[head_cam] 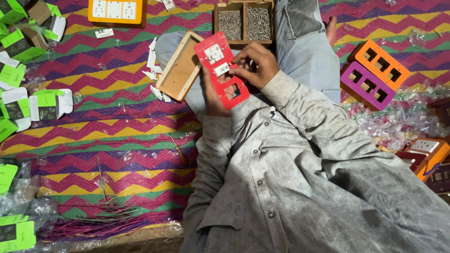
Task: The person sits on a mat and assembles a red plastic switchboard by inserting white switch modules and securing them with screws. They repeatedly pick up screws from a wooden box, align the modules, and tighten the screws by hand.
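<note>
My left hand point(212, 96) gripped the red switch plate point(221, 69) from beneath; right hand point(255, 63) fingers pinched a white socket module point(221, 69) into its opening; seating appeared unfinished; firm pressing judged necessary.

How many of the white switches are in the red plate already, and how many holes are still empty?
Done: one white switch sits in the red plate. In hand: the right hand presses a second switch in while the left hand holds the plate. Left: one hole is empty, and the wooden box beside it is open.
</note>
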`<state>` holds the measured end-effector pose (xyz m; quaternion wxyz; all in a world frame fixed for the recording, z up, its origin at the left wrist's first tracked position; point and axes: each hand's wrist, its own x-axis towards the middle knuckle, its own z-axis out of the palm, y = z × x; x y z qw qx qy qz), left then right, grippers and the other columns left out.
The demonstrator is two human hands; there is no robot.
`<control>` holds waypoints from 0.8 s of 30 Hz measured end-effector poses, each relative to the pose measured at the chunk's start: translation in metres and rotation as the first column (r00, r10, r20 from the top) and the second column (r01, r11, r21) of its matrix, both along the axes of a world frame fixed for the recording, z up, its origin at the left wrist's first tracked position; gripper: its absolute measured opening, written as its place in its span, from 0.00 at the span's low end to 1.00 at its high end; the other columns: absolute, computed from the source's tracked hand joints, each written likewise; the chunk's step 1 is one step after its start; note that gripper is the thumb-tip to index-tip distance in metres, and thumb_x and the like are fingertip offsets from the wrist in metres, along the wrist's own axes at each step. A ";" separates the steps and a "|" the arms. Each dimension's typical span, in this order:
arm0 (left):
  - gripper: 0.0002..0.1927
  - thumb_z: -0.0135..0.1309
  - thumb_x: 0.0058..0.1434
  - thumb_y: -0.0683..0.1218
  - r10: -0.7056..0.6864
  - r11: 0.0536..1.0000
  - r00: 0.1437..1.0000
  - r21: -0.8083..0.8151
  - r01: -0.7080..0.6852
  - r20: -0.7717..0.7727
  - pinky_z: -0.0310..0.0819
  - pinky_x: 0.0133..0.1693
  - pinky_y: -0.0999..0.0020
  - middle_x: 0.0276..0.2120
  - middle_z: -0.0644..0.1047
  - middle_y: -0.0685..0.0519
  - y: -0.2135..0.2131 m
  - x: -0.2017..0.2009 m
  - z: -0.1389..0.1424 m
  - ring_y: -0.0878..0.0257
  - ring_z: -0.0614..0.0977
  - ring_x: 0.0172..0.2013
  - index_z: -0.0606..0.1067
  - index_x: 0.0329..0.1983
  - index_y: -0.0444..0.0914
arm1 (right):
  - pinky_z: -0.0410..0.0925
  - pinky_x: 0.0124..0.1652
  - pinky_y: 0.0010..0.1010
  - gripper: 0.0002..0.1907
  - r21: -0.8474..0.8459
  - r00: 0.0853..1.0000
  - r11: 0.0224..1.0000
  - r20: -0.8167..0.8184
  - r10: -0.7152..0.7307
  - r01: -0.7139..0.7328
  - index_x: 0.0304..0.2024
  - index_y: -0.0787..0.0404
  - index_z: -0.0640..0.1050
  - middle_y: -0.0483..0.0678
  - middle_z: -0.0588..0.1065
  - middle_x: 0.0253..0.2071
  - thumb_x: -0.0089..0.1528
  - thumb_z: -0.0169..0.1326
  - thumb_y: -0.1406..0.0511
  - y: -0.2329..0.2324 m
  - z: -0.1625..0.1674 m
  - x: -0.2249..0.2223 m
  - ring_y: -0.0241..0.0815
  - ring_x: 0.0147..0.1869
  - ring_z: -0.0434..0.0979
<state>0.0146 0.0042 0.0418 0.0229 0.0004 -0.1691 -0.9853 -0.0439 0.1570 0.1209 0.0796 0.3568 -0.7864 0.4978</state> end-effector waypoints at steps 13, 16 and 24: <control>0.32 0.45 0.74 0.60 0.077 0.997 0.994 0.005 -0.077 0.077 0.72 0.59 0.52 0.62 0.70 0.43 0.002 0.000 -0.005 0.51 0.74 0.61 0.60 0.72 0.37 | 0.71 0.41 0.32 0.07 0.034 0.993 0.999 -0.121 -0.017 0.021 0.44 0.63 0.83 0.51 0.75 0.40 0.63 0.66 0.71 0.001 0.001 0.002 0.45 0.43 0.79; 0.31 0.45 0.74 0.60 0.100 0.995 0.992 0.010 -0.101 0.078 0.71 0.61 0.52 0.63 0.70 0.44 0.003 0.000 -0.004 0.51 0.73 0.62 0.60 0.72 0.37 | 0.71 0.39 0.33 0.08 0.073 0.989 0.997 -0.145 -0.002 0.012 0.45 0.63 0.83 0.51 0.75 0.39 0.63 0.65 0.71 0.001 0.005 0.003 0.45 0.40 0.78; 0.32 0.45 0.75 0.62 0.057 0.998 0.997 0.025 -0.059 0.046 0.71 0.60 0.55 0.61 0.71 0.45 0.000 -0.003 -0.016 0.53 0.74 0.59 0.61 0.72 0.37 | 0.71 0.37 0.32 0.10 0.118 0.980 0.993 -0.198 0.018 0.006 0.47 0.63 0.84 0.50 0.74 0.38 0.63 0.65 0.72 0.000 0.010 0.004 0.44 0.39 0.78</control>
